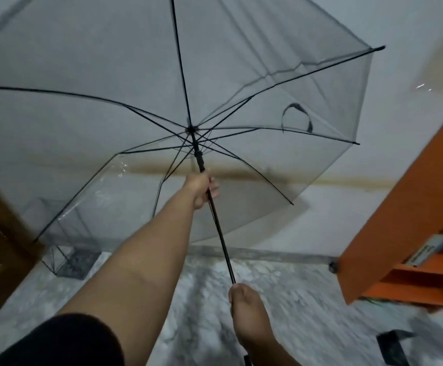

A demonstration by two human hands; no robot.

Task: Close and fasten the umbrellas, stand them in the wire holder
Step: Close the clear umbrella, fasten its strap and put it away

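Pale wall point(320, 154) and marbled floor point(202, 299) show blurred through my clear umbrella point(109, 101), fully open, its canopy cut off at twelve and nine o'clock. At eight o'clock the wire holder point(64, 262) stands half hidden behind that canopy. An orange shelf point(413, 207) runs off at three o'clock. My left hand point(202, 190), arm outstretched, grips the shaft below the runner. My right hand point(244, 310) is clenched round the handle, which it hides.
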